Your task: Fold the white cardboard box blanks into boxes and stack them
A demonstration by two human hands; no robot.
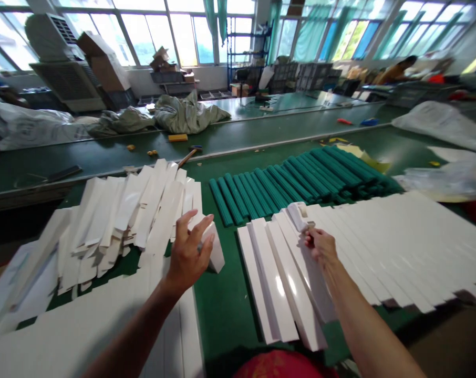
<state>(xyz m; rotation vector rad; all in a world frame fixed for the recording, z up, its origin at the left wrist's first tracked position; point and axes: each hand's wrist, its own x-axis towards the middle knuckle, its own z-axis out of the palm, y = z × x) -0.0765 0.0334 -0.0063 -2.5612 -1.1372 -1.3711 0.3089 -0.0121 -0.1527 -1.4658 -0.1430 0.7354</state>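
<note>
My left hand (189, 253) is held over the left side of the table with its fingers spread. Just beyond its thumb is a white carton (217, 254); whether the hand touches it is unclear. In my right hand (320, 245), closed fingers grip the near end of a small white tape dispenser (300, 215). The dispenser sits over a row of long, narrow white boxes (275, 283). Behind these boxes lies a layer of green ribbed tubes (269, 186), side by side.
Loose folded white cartons (123, 210) are heaped at left, above flat white card (92, 325). More white boxes (411, 236) overlap at right. A hammer (188, 156), crumpled sacking (186, 113) and plastic bags (454, 176) lie farther back. A person (395, 71) is in the background.
</note>
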